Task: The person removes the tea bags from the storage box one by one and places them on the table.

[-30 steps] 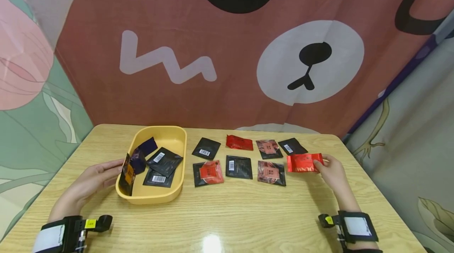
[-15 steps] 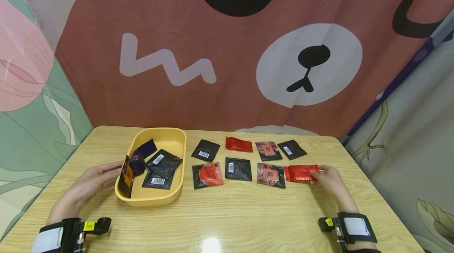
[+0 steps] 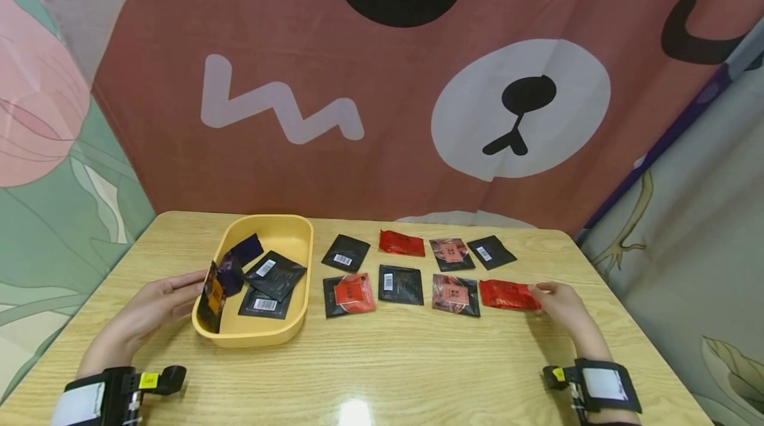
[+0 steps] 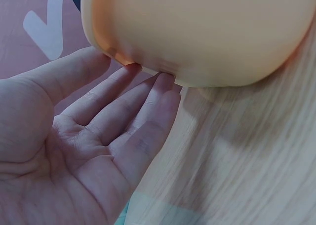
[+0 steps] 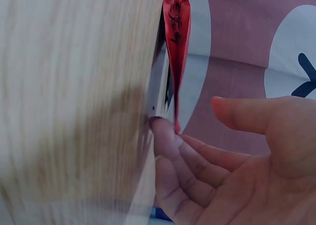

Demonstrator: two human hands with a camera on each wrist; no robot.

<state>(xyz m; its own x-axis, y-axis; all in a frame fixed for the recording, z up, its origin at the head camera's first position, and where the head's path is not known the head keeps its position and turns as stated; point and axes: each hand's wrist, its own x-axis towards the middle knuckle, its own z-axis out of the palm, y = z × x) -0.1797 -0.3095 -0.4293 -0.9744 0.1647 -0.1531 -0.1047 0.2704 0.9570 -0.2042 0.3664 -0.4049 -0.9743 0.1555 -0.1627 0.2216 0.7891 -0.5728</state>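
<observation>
At the right end of the front row, a small red packet lies on the table. My right hand is at its right end; in the right wrist view the thumb stands away from the packet, while the other fingers are by its tip. On the other side, my left hand touches the outer wall of a yellow tray with fairly straight fingers, the thumb spread. Inside the tray are black packets with barcode labels, dark purple ones and a black-and-orange one leaning on the left wall.
Right of the tray, flat packets lie in two rows on the wooden table. Among them are a red one, black ones and black-and-pink patterned ones. A printed curtain hangs behind the table.
My right hand has lowered the red packet to the table at the front row's right end, then let go and drawn slightly right. The left hand stays at the tray.
</observation>
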